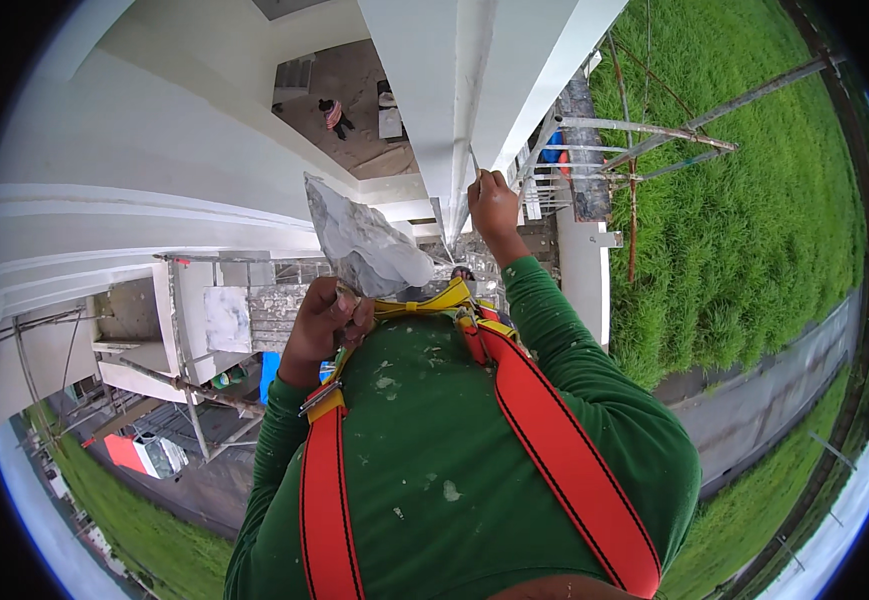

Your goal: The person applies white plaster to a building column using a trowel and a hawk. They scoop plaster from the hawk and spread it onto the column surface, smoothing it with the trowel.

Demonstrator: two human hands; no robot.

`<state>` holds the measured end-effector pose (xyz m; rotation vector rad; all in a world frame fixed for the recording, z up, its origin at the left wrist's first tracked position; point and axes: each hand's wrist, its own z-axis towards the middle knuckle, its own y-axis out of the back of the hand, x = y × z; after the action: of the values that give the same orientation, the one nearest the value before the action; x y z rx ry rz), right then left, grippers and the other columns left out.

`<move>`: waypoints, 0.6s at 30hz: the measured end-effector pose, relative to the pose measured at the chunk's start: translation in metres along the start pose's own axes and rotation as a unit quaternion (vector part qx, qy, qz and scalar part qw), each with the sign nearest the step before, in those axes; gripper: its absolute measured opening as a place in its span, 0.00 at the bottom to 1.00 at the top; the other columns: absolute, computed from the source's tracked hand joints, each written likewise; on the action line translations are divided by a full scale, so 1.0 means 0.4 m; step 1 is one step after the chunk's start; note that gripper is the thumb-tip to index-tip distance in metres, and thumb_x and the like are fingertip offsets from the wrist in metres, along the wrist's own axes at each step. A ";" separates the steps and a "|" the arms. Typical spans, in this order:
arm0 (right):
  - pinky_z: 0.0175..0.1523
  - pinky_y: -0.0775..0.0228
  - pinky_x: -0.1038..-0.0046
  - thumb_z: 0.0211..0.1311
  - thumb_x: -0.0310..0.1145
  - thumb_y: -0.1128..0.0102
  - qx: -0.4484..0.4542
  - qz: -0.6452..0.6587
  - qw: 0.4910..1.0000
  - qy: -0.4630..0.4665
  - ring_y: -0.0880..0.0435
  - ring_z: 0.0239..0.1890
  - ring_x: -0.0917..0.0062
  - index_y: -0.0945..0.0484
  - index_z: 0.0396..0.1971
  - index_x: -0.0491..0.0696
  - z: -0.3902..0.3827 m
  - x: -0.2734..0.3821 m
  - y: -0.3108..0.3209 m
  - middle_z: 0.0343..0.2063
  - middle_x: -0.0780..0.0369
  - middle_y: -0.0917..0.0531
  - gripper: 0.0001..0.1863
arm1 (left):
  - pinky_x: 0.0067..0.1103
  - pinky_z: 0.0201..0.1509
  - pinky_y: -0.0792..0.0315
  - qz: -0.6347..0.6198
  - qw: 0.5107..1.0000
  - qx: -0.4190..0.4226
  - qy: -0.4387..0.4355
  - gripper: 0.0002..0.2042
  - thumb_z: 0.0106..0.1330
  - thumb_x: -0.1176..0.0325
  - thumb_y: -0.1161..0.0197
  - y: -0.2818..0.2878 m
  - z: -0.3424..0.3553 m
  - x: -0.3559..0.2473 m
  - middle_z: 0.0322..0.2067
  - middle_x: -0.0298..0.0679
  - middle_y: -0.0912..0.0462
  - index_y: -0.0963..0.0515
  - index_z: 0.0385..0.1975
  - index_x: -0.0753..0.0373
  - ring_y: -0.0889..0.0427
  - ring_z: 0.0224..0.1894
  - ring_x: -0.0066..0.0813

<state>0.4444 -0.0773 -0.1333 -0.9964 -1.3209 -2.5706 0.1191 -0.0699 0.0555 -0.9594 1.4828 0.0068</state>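
left hand [326, 318] clamped on the handle under my plaster board [362, 243], feels top-heavy and sloppy, right hand [494, 205] fingers pinched tight round the thin stiff trowel [474, 160]

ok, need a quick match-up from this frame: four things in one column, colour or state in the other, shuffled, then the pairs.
Things:
1. harness straps
2. left hand
3. right hand
4. shirt

Colour or state:
A. green, flecked with white
B. holds a slim tool against the white wall edge
C. orange
D. holds a flat trowel loaded with grey plaster

Pairs: 1-C, 2-D, 3-B, 4-A
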 end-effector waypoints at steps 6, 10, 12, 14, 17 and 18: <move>0.29 0.27 0.66 0.57 0.23 0.41 -0.063 0.181 0.980 0.048 0.20 0.23 0.59 0.21 0.37 0.39 0.021 0.244 0.249 0.26 0.54 0.21 0.08 | 0.18 0.19 0.41 0.011 1.000 0.006 0.014 0.14 0.71 0.54 0.40 0.010 -0.001 -0.006 0.25 0.36 0.28 0.33 0.32 0.55 0.30 0.21 0.22; 0.30 0.24 0.69 0.53 0.21 0.42 -0.126 0.246 0.935 0.222 0.18 0.25 0.65 0.22 0.42 0.32 0.030 0.383 0.427 0.30 0.53 0.19 0.15 | 0.17 0.19 0.41 0.038 0.999 0.011 0.013 0.15 0.71 0.52 0.41 -0.001 0.025 -0.012 0.24 0.35 0.27 0.32 0.31 0.57 0.31 0.20 0.20; 0.31 0.22 0.69 0.52 0.21 0.43 -0.094 0.282 0.916 0.271 0.17 0.27 0.65 0.22 0.43 0.31 0.024 0.421 0.473 0.31 0.53 0.19 0.17 | 0.17 0.19 0.42 0.059 0.998 0.015 0.006 0.17 0.70 0.51 0.40 -0.018 0.029 -0.015 0.22 0.34 0.27 0.30 0.29 0.59 0.32 0.19 0.19; 0.33 0.21 0.68 0.49 0.21 0.43 -0.075 0.319 0.894 0.305 0.17 0.27 0.65 0.22 0.45 0.32 0.030 0.440 0.470 0.32 0.53 0.19 0.20 | 0.18 0.20 0.42 0.075 0.997 0.003 0.006 0.21 0.70 0.48 0.40 -0.032 0.036 -0.011 0.19 0.33 0.27 0.28 0.25 0.61 0.33 0.18 0.18; 0.33 0.21 0.69 0.44 0.20 0.39 -0.037 0.338 0.872 0.352 0.17 0.28 0.66 0.22 0.48 0.34 0.038 0.440 0.412 0.33 0.56 0.20 0.25 | 0.18 0.20 0.40 0.076 0.995 0.063 -0.028 0.20 0.70 0.49 0.41 -0.018 0.049 -0.008 0.19 0.33 0.28 0.28 0.29 0.61 0.33 0.18 0.19; 0.32 0.21 0.69 0.44 0.20 0.38 -0.006 0.316 0.875 0.366 0.17 0.28 0.66 0.23 0.49 0.35 0.045 0.434 0.399 0.32 0.57 0.21 0.26 | 0.18 0.20 0.40 0.067 0.996 0.053 -0.035 0.19 0.71 0.49 0.41 -0.023 0.048 -0.010 0.19 0.34 0.28 0.29 0.30 0.61 0.33 0.18 0.19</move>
<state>0.3737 -0.1271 0.0869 -0.2807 -0.6266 -2.0773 0.1392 -0.0632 0.0598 -0.7659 1.4656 0.0592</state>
